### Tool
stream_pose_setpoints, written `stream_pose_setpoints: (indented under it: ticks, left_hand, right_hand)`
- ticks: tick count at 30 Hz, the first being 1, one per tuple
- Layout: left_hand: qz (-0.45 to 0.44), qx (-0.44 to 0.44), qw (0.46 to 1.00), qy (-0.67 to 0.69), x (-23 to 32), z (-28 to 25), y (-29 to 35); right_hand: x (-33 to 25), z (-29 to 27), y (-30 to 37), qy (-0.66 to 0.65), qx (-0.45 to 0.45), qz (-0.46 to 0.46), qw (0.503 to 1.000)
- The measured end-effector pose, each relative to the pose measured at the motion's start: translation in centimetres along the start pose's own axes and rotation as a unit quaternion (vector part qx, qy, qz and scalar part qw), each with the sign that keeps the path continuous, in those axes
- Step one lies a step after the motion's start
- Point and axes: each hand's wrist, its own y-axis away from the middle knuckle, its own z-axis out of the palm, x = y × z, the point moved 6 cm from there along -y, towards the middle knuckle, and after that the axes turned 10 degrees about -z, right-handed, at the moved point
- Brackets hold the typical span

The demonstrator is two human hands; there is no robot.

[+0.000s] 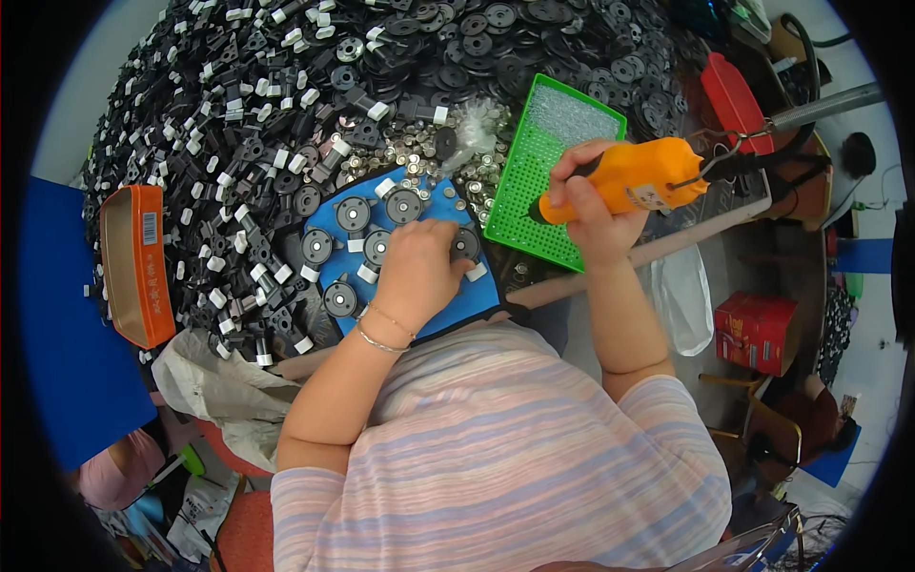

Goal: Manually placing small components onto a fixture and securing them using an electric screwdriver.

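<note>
Six round units (pixel 353 214) show on the blue mat (pixel 469 299); completion unconfirmed. Left hand (pixel 419 267) curls over the 3-o'clock unit (pixel 465 245), pinch unclear; right hand (pixel 604 217) grips the orange driver (pixel 658 164), 2 o'clock. Heaped parts (pixel 286 91) at 11 o'clock suggest much remains.

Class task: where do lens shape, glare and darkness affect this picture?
Head view: black corners frame the round image, cutting off the blue panel at left; head view: small metal caps glint; head view: black discs at the top blend together, while the orange tool stands out brightly.
</note>
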Motion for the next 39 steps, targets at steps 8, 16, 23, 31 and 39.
stream_pose_setpoints:
  ticks: [8, 16, 23, 31, 39]
  left_hand:
    - [0.001, 0.001, 1.000, -0.022, 0.2, -0.1, 0.1]
    - [0.044, 0.097, 0.994, -0.002, 2.5, -2.2, 1.0]
    - [0.049, 0.102, 0.984, 0.137, 1.9, -1.5, 0.6]
    - [0.047, 0.143, 0.979, 0.137, 1.2, -1.8, 1.4]
    - [0.066, 0.166, 0.977, 0.113, 1.2, -2.1, 1.6]
  right_hand:
    - [0.3, 0.5, 0.1, -0.013, 0.000, 0.001, 1.000]
    - [-2.6, 1.1, -0.2, -0.067, 0.014, -0.017, 0.998]
    - [-4.9, 3.4, -0.4, -0.119, -0.058, -0.082, 0.988]
    - [-5.4, 4.3, 0.0, -0.105, -0.073, -0.070, 0.989]
    - [-5.4, 4.3, 0.1, -0.136, -0.046, -0.073, 0.987]
